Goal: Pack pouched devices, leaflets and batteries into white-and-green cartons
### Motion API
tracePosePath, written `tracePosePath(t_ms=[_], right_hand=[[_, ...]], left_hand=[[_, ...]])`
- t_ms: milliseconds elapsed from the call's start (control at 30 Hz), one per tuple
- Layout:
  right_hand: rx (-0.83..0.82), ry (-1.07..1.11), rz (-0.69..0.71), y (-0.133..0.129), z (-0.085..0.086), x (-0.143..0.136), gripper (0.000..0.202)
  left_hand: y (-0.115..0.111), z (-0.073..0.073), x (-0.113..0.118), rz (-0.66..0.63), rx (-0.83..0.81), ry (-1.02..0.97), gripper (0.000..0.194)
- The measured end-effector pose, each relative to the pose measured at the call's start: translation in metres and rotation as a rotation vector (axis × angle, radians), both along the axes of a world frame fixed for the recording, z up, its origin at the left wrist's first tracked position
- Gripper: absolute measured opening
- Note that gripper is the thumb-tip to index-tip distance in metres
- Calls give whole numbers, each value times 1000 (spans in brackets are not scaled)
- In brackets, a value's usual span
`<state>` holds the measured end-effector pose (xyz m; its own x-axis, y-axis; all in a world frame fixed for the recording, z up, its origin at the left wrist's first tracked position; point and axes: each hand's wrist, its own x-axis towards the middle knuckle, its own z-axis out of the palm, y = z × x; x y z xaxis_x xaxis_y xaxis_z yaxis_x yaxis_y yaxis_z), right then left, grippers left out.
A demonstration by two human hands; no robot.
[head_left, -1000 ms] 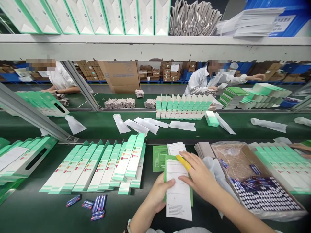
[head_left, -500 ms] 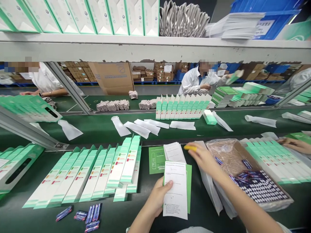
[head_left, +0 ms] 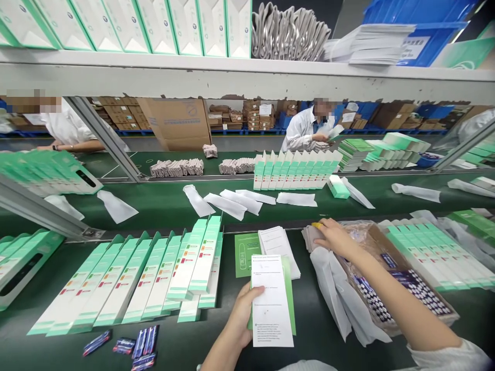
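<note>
My left hand (head_left: 242, 317) is closed around a white printed leaflet (head_left: 273, 309), its thumb pressed on the printed face. A green booklet (head_left: 288, 288) shows behind the leaflet's right edge. Over a small stack of greyish folded pieces (head_left: 309, 238) lies my right hand (head_left: 335, 238), with a yellow cover on one fingertip. Its thumb and fingers look apart on the stack; I see nothing lifted. Beyond the left hand, more white leaflets (head_left: 278, 242) partly cover a second green booklet (head_left: 242, 255).
White sleeves (head_left: 340, 288) lie beside a battery carton (head_left: 433, 288). Green-and-white boxes (head_left: 143, 283) stand in a row at left, near loose batteries (head_left: 145, 342). A shelf (head_left: 232, 77) crosses above the green belt (head_left: 162, 201). A co-worker (head_left: 307, 129) sits across.
My right hand has moved outward to the right, onto the greyish stack. My left hand has shifted slightly left with the leaflet and booklet. The co-worker's raised arm has come down.
</note>
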<state>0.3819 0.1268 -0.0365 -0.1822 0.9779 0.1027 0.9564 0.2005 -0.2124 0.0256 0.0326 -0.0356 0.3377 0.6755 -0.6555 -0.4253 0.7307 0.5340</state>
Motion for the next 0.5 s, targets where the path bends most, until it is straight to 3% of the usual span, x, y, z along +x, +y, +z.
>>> tracePosePath(t_ms=[167,300,400,500], right_hand=[[38,161,-52,-3,4,6,26],[119,308,-176,-9,32,7,29],[106,576,-211,-28,58,-29,30],[-192,864,-6,-57,68,-95,23]], left_hand=[[0,-3,3,-5,-15,2,33],[0,-2,3,-25,24,-47,34],[1,-1,7,-46,62,-71,36],[1,1,13,-48,92,-80,36]])
